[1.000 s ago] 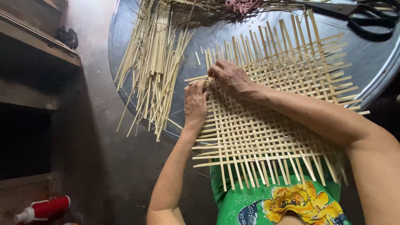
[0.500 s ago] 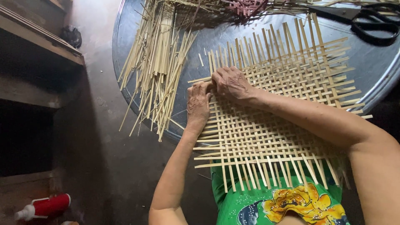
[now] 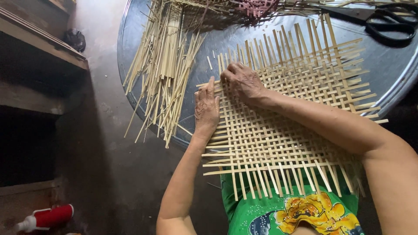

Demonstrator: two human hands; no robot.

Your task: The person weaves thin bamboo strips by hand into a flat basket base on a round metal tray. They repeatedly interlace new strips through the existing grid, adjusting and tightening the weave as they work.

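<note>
Since half a second ago both hands are staying pressed on the mat's left edge, barely shifting. The loose bamboo strips (image 3: 163, 74) are lying fanned along the left edge of the round metal surface (image 3: 392, 74), within reach, long axes running near to far. The left hand (image 3: 206, 105) is lying flat, fingers outstretched, gripping nothing, likely pinning the weave. The right hand (image 3: 244, 82) is curling its fingers onto strip ends at the woven mat (image 3: 287, 126), which is spanning the near edge and the lap, strips running crosswise. Scissors (image 3: 383, 21) are resting at the far right edge.
</note>
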